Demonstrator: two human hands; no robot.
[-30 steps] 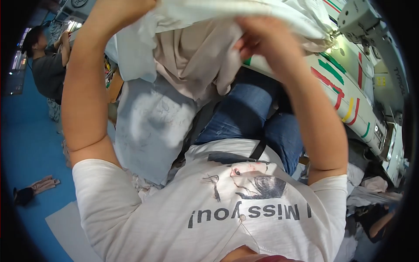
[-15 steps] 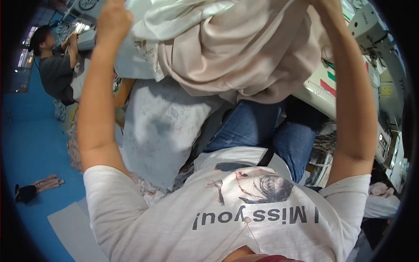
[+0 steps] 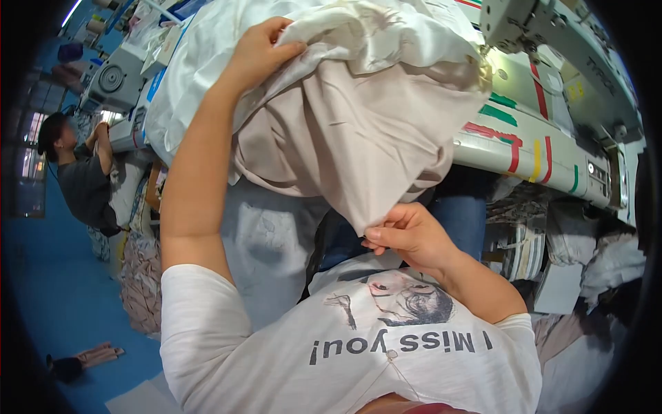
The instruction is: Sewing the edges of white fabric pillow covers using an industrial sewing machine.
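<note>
A bundle of satin lies over the sewing table and hangs toward my lap. Its beige satin fabric is pulled down into a point, and my right hand pinches that corner between thumb and fingers just above my jeans. White satin fabric forms the upper part of the bundle. At its left side my left hand is closed on a fold of the white satin, thumb on top and some fingers hidden. The bundle's right edge reaches close under the sewing machine head.
Strips of coloured tape mark the machine bed at right. A pale patterned cloth hangs beside my left thigh. Heaped fabric lies at lower right. To the left, a co-worker sits at another machine.
My right hand has come down from the upper right and now holds the beige corner near my lap. My left hand has moved right onto the white satin. The view has shifted.
</note>
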